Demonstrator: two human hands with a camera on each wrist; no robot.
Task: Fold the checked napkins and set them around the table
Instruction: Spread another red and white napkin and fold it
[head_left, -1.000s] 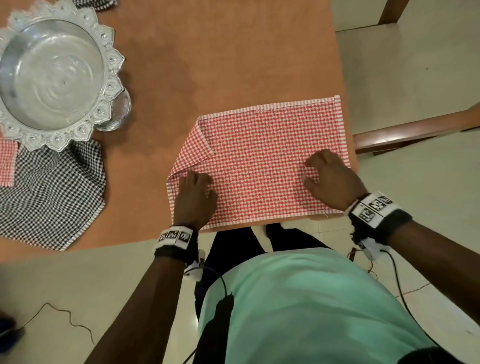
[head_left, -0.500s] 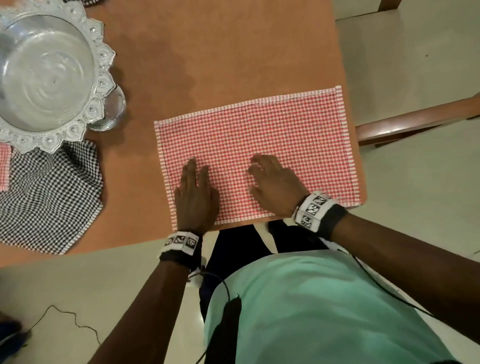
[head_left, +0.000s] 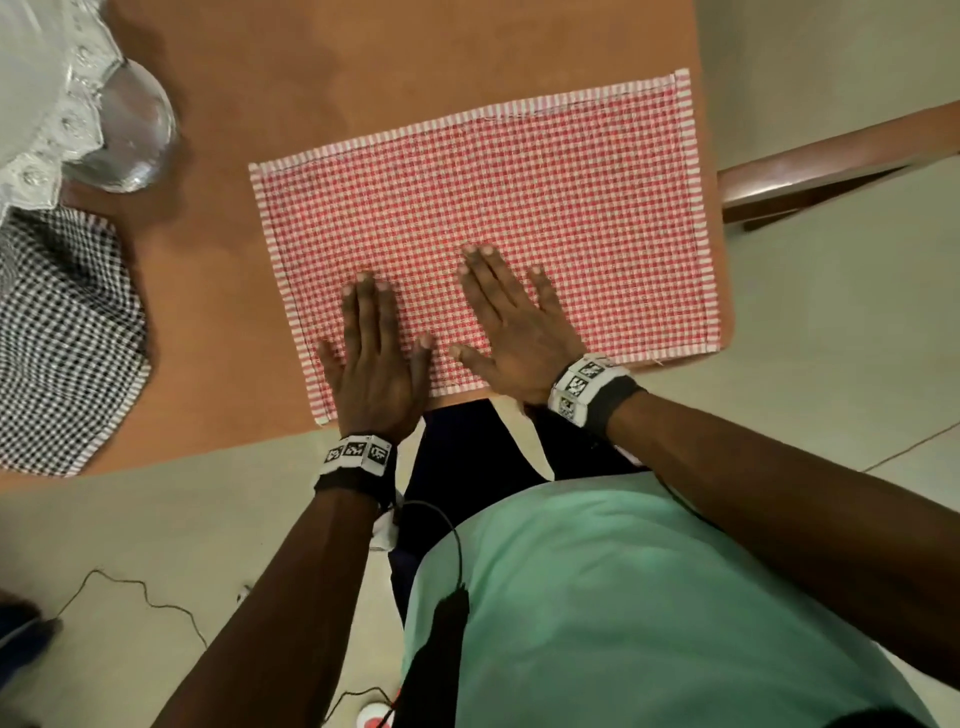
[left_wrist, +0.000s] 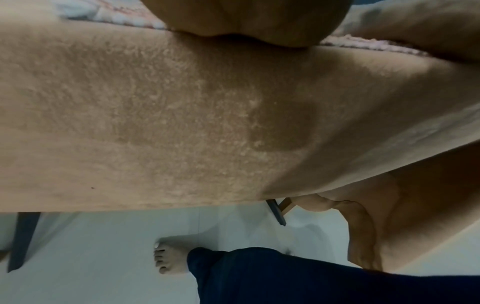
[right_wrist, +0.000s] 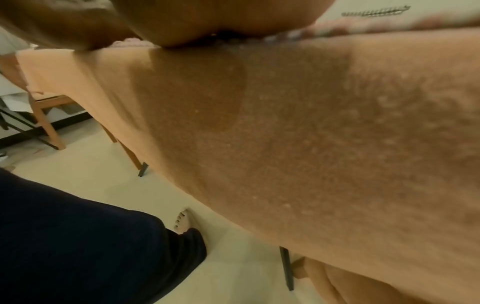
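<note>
Now you have both palms down on the red-and-white checked woven napkin (head_left: 483, 218), a rectangle with a striped hem lying flat at the near right corner of the orange-brown matte tabletop (head_left: 415, 67). Your left hand (head_left: 375, 358) presses near the napkin's near-left corner, fingers straight and close together, thumb out to the side. Your right hand (head_left: 511, 327) lies just beside it, fingers straight and slightly spread; neither hand clenches or grips any cloth. The napkin's right hem runs along the table's right edge.

Off to your left, a black-and-white checked cloth (head_left: 62, 338) lies rumpled and is cut off by the frame. Beyond it sits a clear round glass (head_left: 130, 140), partly tucked under the scalloped, embossed rim of a silver metal tray (head_left: 62, 119), which is mostly out of frame.

Your wrist views are blurred: each shows only the heel of a hand, the grainy tabletop edge (left_wrist: 182, 123), a thin pink strip of napkin, and a bare foot (left_wrist: 170, 257) on pale floor tiles. Your fingers are hidden there.
</note>
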